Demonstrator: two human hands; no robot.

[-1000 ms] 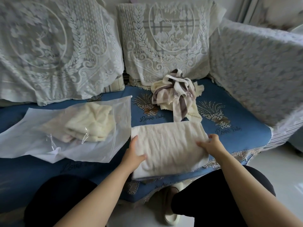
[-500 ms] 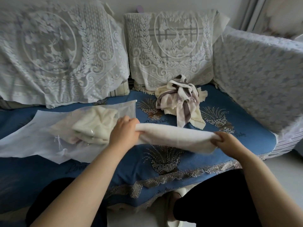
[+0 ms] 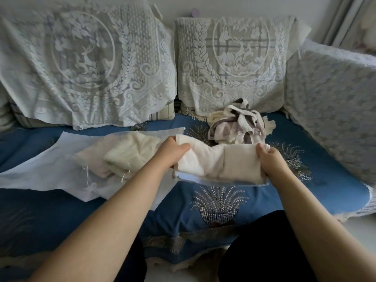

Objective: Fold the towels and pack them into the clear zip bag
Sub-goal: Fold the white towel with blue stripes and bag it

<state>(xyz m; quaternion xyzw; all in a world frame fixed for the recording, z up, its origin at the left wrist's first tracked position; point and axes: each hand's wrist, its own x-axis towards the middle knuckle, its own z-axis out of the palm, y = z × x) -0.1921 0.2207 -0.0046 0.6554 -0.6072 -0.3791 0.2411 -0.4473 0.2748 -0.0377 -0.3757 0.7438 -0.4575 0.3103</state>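
A folded cream towel (image 3: 217, 161) is held just above the blue sofa seat, gripped at both ends. My left hand (image 3: 173, 152) clasps its left end, beside the mouth of the clear zip bag (image 3: 50, 165). My right hand (image 3: 270, 161) clasps its right end. The bag lies flat on the seat to the left, with a folded cream towel (image 3: 126, 155) inside it. A crumpled pile of striped brown-and-cream towels (image 3: 238, 125) lies behind the held towel, near the back cushions.
Two lace-covered back cushions (image 3: 85, 64) stand along the rear. A lace-covered armrest (image 3: 333, 102) rises at the right. The blue embroidered seat cover (image 3: 219, 204) spreads in front. My dark-clothed knees are at the seat's front edge.
The cream towel lay flat under both hands; they folded it over, lifted it, and now hold it as a thicker bundle, nearer the bag's mouth.
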